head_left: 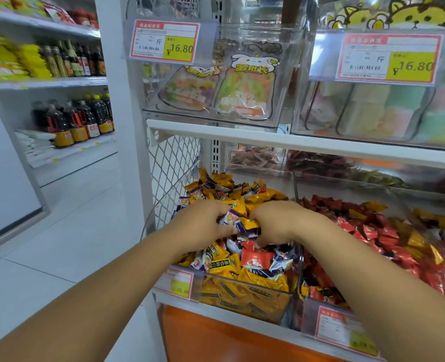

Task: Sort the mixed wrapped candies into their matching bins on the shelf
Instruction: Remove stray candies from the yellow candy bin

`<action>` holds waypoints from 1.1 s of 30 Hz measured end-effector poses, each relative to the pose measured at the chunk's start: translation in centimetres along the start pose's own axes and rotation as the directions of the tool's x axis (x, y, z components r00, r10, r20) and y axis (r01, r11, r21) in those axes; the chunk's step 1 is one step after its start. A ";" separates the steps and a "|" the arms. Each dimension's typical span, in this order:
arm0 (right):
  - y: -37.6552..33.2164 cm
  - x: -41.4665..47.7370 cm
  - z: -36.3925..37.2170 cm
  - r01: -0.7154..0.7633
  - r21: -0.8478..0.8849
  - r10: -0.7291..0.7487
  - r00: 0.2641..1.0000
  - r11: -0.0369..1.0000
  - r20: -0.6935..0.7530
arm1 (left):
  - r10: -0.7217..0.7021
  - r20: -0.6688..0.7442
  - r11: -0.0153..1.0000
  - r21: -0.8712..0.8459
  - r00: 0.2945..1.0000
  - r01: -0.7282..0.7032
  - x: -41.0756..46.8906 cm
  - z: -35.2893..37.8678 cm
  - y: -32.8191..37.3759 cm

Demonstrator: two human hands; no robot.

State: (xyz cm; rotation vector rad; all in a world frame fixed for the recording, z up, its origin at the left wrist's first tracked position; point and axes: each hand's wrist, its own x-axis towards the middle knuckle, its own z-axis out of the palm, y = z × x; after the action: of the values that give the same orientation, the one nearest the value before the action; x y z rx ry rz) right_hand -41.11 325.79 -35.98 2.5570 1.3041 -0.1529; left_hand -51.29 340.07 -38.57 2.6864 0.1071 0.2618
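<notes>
Centrally, both hands are found inside the clear bin (247,300) at the left end of the lower shelf, over the mixed wrapped candies (224,265) heaped in it.

Left hand (200,227): the fingers are curled and closed round a purple-and-white candy (229,218), which is held at the fingertips just above the heap.

Right hand (276,226): the fingers are curled downward among the wrappers. Whether anything is gripped cannot be told. A red candy (256,258) is seen just below the thumb tip, on top of the heap.

A yellow candy (251,223) is lodged between the two hands, close to both sets of fingers.

A price label (180,282) is fixed to the shelf edge at the bin's front left corner. Red-wrapped sweets (372,231) are piled in the neighbouring compartment on the right.
</notes>
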 end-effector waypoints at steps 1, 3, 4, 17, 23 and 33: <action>0.0 -0.1 -0.1 0.005 0.007 -0.005 1.000 1.000 -0.002 | -0.011 -0.016 0.998 -0.070 1.000 0.010 -0.2 -0.4 -0.2; 0.0 -0.3 -0.3 0.018 0.033 -0.018 1.000 0.999 -0.003 | -0.054 -0.066 0.984 -0.174 0.996 0.042 -0.5 -1.1 -0.5; 0.1 -0.6 -0.4 0.029 0.085 -0.029 1.000 0.996 -0.006 | -0.075 -0.092 0.978 -0.200 0.993 0.055 -0.7 -1.3 -0.7; 1.8 -4.0 -2.8 0.133 0.556 -0.115 0.991 0.821 -0.067 | -0.130 0.152 0.863 -0.470 0.980 0.187 -2.0 -4.1 -1.2; -1.3 -3.1 -2.7 0.231 0.521 -0.232 0.971 0.822 -0.066 | -0.180 0.291 0.949 -0.199 0.940 0.243 -4.1 -5.8 -0.7; -2.0 -0.5 0.4 0.164 0.300 -0.173 0.985 0.940 0.002 | -0.184 0.234 0.954 0.276 0.955 0.116 -3.8 -2.3 0.6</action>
State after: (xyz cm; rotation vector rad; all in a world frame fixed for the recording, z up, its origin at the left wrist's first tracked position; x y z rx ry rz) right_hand -43.03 326.46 -36.62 2.6678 1.5976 -0.4509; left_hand -55.43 340.06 -36.90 2.9241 0.2848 -0.1625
